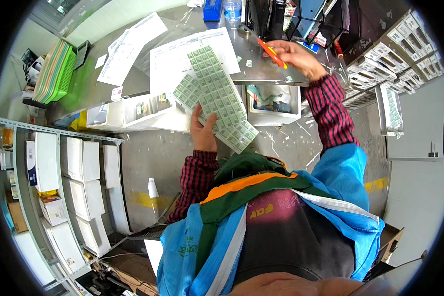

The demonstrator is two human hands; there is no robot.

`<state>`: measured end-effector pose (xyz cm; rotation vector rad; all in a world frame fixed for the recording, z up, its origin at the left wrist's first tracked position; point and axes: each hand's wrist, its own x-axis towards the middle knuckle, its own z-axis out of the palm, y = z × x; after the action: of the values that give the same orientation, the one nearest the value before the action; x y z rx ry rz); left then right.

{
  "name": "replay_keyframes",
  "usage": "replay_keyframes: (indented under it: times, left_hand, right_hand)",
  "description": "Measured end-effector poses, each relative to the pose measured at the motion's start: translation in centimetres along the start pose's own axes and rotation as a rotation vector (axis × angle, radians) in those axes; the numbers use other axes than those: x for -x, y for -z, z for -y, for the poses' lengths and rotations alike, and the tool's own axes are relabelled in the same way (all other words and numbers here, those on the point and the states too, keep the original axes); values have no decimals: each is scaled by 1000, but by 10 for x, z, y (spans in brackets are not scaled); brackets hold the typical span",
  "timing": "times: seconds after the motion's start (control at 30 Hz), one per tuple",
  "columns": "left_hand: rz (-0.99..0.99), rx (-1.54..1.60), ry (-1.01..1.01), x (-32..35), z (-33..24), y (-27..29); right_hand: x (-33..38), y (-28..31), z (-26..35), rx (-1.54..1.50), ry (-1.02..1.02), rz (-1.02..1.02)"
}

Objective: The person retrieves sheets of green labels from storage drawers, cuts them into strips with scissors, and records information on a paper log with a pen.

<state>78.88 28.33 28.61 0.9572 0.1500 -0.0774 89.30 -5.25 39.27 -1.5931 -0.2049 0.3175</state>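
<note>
Several green-and-white gridded paper sheets [217, 91] are pinched in the left grip [203, 132]; the right grip [301, 58] clasps a slim red-and-yellow tool [272, 54].

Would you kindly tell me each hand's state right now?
Left hand: closed, holding green-and-white sheets of small labels.
Right hand: closed, holding a slim red-and-yellow tool.

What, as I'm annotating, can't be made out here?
Head view:
Left hand: some fingers hidden behind green label sheets.
Sheets' print: too small.
Red-and-yellow tool in right hand: too small to identify exactly.
White bin beyond: far end hidden under metal tabletop.
</note>
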Motion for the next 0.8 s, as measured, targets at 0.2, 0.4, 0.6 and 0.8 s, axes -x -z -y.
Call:
replay_keyframes:
  times: [0.2, 0.4, 0.6, 0.8]
  left_hand:
    - [-131, -96, -71, 9, -2, -5]
    - [-99, -123, 10, 8, -6, -8]
    - [6, -247, -141, 15, -13, -13]
    - [-40, -707, -479, 11, -69, -15]
  right_hand:
    - [85, -58, -62, -289, 51, -87]
    - [103, -152, -120, -318, 8, -357]
    - [81, -181, -112, -309, 130, -419]
    - [69, -144, -89, -207, 183, -489]
